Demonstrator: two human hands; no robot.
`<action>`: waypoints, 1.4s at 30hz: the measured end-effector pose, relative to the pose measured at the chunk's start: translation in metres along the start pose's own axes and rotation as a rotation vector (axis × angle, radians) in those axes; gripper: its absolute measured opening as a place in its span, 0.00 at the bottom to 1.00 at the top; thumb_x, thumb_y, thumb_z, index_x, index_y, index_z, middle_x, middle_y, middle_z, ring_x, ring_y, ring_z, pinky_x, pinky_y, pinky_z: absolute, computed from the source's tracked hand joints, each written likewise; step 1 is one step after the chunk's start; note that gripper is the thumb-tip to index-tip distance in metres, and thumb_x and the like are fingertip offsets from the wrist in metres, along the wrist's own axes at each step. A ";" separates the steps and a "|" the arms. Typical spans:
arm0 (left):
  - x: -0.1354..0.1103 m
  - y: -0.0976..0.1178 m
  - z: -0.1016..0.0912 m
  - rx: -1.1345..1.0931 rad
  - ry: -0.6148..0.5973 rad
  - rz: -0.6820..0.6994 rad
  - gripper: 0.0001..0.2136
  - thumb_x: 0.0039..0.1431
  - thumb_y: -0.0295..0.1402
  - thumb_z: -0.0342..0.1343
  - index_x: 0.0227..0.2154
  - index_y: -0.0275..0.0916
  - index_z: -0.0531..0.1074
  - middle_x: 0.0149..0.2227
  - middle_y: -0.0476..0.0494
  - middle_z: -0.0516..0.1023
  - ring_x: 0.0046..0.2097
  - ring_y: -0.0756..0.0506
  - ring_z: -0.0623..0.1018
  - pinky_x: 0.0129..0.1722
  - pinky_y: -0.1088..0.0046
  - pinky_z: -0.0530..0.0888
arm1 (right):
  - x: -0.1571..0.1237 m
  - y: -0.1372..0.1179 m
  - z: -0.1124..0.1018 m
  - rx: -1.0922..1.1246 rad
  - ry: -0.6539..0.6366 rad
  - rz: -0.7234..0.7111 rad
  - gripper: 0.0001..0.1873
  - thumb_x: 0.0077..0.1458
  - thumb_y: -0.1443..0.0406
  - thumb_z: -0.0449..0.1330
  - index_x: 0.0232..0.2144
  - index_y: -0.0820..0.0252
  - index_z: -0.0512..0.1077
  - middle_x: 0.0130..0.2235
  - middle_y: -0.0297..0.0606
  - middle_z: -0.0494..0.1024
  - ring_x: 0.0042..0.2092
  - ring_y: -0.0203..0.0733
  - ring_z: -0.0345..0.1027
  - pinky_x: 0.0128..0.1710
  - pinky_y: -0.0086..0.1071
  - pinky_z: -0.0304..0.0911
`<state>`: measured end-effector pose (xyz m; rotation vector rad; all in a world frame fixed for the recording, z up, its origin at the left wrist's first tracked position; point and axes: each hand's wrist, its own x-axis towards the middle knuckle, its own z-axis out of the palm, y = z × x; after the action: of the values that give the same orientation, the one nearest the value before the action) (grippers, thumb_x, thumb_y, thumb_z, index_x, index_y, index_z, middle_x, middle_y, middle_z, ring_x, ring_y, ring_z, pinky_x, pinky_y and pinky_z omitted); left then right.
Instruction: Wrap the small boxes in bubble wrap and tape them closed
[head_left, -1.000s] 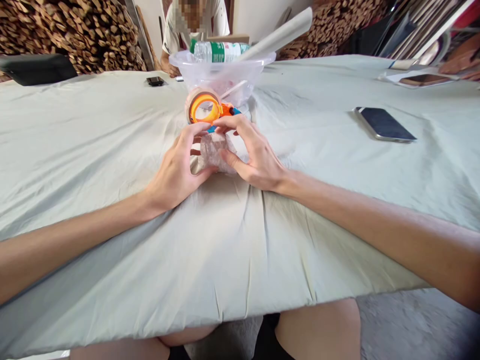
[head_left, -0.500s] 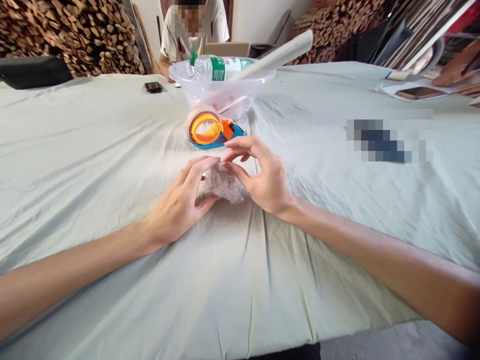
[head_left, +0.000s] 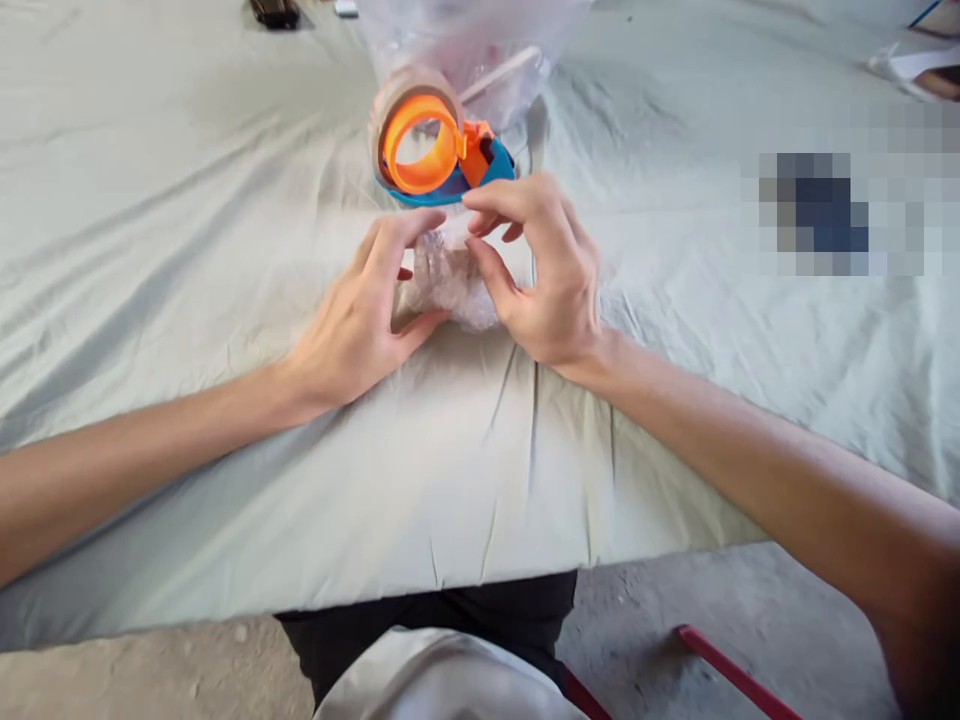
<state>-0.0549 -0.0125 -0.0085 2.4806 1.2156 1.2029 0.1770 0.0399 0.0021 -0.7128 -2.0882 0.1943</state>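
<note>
A small bundle in crumpled clear plastic, which looks like bubble wrap [head_left: 450, 280], lies on the cloth between my hands. What is inside it cannot be made out. My left hand [head_left: 356, 305] grips its left side, thumb at the near edge and fingers over the far edge. At the bundle's upper right, my right hand [head_left: 544, 275] has its thumb and fingertips curled together on the wrap's edge. Just beyond the bundle stands a tape dispenser [head_left: 446, 198] with an orange hub and blue base, carrying a roll of clear tape [head_left: 377, 130].
Behind the dispenser is a translucent plastic basin [head_left: 472, 30] with things in it. A dark object [head_left: 275, 12] lies at the far left. A blurred-out patch [head_left: 821, 210] covers something on the right. The tablecloth's [head_left: 375, 540] near edge hangs close to my lap.
My view has tilted down, so the table edge and my lap show and the person opposite is out of frame. Both hands keep nearly the same grip on the bundle.
</note>
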 end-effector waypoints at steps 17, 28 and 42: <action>-0.002 -0.006 0.002 -0.002 -0.011 0.071 0.32 0.76 0.37 0.63 0.75 0.56 0.54 0.72 0.41 0.73 0.70 0.38 0.79 0.64 0.56 0.85 | 0.006 0.011 0.007 0.374 -0.009 0.155 0.08 0.73 0.63 0.65 0.52 0.52 0.82 0.53 0.38 0.88 0.53 0.45 0.83 0.53 0.40 0.79; -0.002 -0.004 0.003 -0.048 0.001 0.044 0.33 0.73 0.29 0.62 0.75 0.51 0.57 0.70 0.39 0.74 0.67 0.38 0.81 0.63 0.57 0.85 | -0.001 0.010 0.010 0.047 0.139 -0.194 0.07 0.79 0.68 0.58 0.47 0.53 0.76 0.47 0.36 0.87 0.51 0.43 0.82 0.53 0.40 0.72; 0.000 -0.006 -0.002 -0.037 -0.069 -0.056 0.18 0.80 0.32 0.55 0.67 0.54 0.72 0.69 0.42 0.72 0.73 0.39 0.74 0.71 0.51 0.81 | -0.006 -0.008 0.003 0.039 0.176 -0.505 0.13 0.78 0.73 0.55 0.57 0.54 0.72 0.46 0.38 0.85 0.50 0.41 0.83 0.50 0.37 0.80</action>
<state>-0.0602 -0.0087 -0.0103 2.4241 1.2254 1.1068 0.1734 0.0302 -0.0006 -0.1567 -2.0166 -0.1067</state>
